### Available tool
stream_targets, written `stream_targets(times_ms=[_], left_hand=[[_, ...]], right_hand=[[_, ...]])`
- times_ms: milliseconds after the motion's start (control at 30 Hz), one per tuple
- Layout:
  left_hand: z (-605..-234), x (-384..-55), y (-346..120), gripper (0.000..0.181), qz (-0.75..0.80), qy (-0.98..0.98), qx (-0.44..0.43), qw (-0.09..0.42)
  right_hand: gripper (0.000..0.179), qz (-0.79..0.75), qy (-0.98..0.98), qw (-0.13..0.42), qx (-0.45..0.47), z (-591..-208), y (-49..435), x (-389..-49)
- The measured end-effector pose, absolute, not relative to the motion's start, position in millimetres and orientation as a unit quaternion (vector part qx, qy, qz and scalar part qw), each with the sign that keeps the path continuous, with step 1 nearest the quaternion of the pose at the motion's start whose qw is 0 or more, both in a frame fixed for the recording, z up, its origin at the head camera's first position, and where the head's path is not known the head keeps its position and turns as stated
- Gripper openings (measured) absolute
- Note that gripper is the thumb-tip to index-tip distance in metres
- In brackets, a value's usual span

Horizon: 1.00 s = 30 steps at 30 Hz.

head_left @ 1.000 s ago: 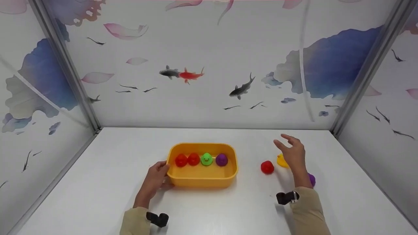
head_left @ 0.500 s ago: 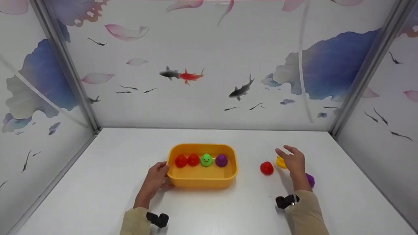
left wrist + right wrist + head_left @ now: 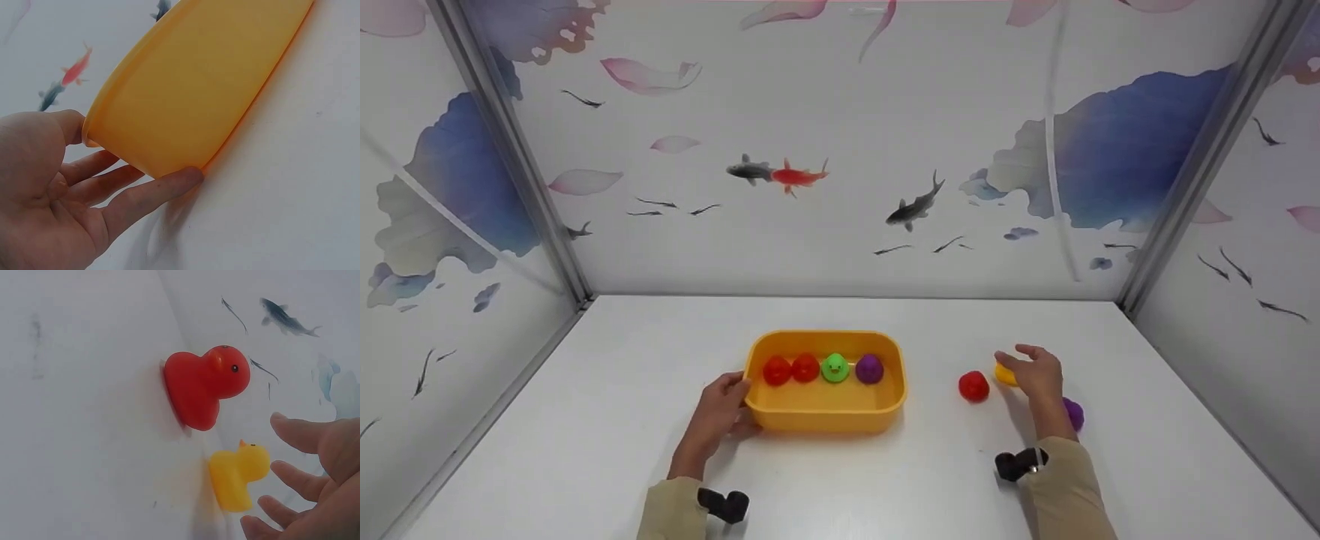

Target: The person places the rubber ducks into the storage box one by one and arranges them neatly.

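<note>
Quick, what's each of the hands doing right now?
Left hand: holding the yellow tub at its end.
Right hand: open, near the yellow duck, holding nothing.

Tub (image 3: 825, 421) on table (image 3: 855, 487), four toy ducks (image 3: 835, 368) in row inside — left hand (image 3: 718, 409) at left end, three more toys (image 3: 974, 386) right.

Booth-type space, exact use unclear: white tabletop (image 3: 840, 487), fish-print panels (image 3: 840, 97) on far, L & R sides, metal posts (image 3: 511, 150) at far corners.
</note>
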State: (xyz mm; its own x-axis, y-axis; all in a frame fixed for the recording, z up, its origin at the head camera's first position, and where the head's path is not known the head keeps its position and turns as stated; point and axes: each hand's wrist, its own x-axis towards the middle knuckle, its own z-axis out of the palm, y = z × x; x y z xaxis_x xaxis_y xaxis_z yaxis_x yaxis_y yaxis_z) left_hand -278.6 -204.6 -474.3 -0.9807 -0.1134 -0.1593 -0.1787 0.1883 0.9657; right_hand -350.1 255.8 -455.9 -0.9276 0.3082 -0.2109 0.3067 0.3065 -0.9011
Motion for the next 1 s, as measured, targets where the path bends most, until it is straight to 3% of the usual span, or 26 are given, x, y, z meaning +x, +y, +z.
stream_targets(times_ms=[167,1000], left_hand=[[-474,-279,-204,0.047,0.629,0.771,-0.093,0.025],[-475,-278,-205,0.045,0.624,0.776,-0.092,0.019]], right_hand=[[0.066,0.566,-0.801,-0.026,-0.192,-461,259,-352],[0.068,0.563,-0.795,-0.019,-0.224,-468,263,-353]])
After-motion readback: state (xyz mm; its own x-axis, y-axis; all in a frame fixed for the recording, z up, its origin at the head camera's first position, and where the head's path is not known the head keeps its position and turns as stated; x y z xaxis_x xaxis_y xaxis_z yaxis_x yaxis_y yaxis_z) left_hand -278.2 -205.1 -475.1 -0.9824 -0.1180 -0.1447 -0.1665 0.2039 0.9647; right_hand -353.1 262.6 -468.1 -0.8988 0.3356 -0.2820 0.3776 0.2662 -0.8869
